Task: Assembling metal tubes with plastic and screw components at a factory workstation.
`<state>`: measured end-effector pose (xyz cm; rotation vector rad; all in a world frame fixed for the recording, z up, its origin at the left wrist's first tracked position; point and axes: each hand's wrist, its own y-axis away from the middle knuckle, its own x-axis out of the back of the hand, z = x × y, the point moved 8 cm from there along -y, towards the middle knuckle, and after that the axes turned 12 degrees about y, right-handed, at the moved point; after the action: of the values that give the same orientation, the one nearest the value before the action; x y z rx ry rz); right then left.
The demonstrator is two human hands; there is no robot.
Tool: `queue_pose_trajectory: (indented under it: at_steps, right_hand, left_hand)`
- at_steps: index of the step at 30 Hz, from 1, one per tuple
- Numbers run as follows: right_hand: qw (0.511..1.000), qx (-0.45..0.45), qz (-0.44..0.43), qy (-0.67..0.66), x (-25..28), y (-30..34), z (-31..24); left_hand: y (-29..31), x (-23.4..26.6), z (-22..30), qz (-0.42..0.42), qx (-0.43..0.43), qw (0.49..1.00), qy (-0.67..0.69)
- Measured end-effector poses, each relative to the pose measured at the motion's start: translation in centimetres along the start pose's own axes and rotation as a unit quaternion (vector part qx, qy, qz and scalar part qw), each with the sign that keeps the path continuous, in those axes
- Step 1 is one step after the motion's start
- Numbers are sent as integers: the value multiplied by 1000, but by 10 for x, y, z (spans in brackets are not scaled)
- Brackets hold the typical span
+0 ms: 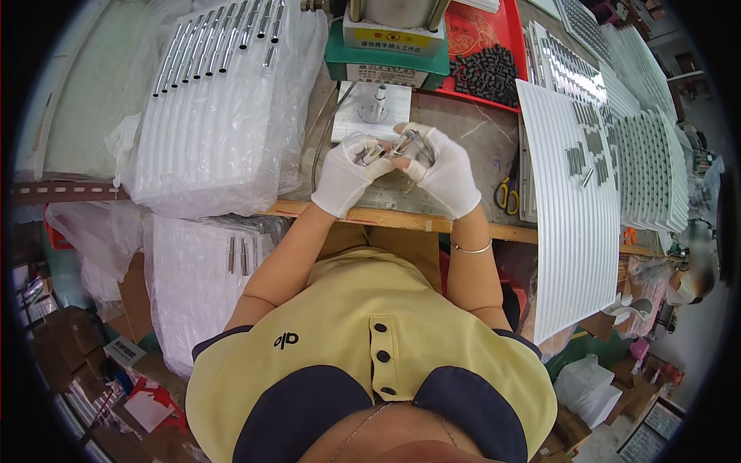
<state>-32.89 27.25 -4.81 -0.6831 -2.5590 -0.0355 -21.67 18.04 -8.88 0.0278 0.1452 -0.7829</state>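
left grip: the left hand in a white fingertip-less cloth glove point(345, 176) closes its bare fingertips around a small shiny silver metal piece point(374, 153).
right grip: the right hand in a matching white glove point(446, 171) grasps a short shiny silver metal cylinder point(403, 142) between thumb and fingers.
metalwork in hand: both pieces sit side by side above the bench, between the two palms; whether they touch is too small to tell.
benchtop: a grey worktop with a pale wooden front edge point(482, 133) spreads beneath the hands.
fixture: just beyond the fingers, a flat silver metal plate point(351, 123) carries an upright silver metal post point(380, 96).
machine: behind the plate stands a green boxy machine base point(437, 68), a yellow-and-white label panel point(394, 38) above it.
parts tray: right of the machine, a shallow red tray point(511, 27) holds a heap of small black cylinders point(484, 75).
cutting tool: yellow-and-black-handled scissors point(507, 196) lie near the right wrist.
right side: a white ribbed sheet point(567, 247) overhangs the bench edge, bearing rows of short silver tubes point(594, 143).
left side: a plastic-wrapped white ribbed stack point(220, 139) carries rows of long chrome tubes point(224, 38).
wearer: the person wears a yellow shirt with a navy collar point(309, 339) and a thin bangle point(472, 249) on the right wrist.
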Motion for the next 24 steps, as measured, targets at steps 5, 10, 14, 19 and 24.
queue_pose_trajectory:
  at_steps: [5, 10, 14, 19, 24]
  right_hand:
    - [994, -27, 101, -20, 6, -14, 29]
    - [986, -34, 159, 21, 6, -52, 29]
    - [986, -3, 144, 87, -11, -66, 7]
    - [981, 0, 105, 163, -29, -75, 31]
    - [968, 39, 128, 214, -6, -49, -7]
  left_hand:
    - [-18, 6, 26, 59, -92, 994, 14]
    - [-73, 19, 22, 54, -86, 960, -259]
    - [-68, 60, 4, 130, -93, 975, -158]
    - [-26, 53, 14, 55, 9, 997, 62]
    - [0, 43, 9, 15, 84, 987, 133]
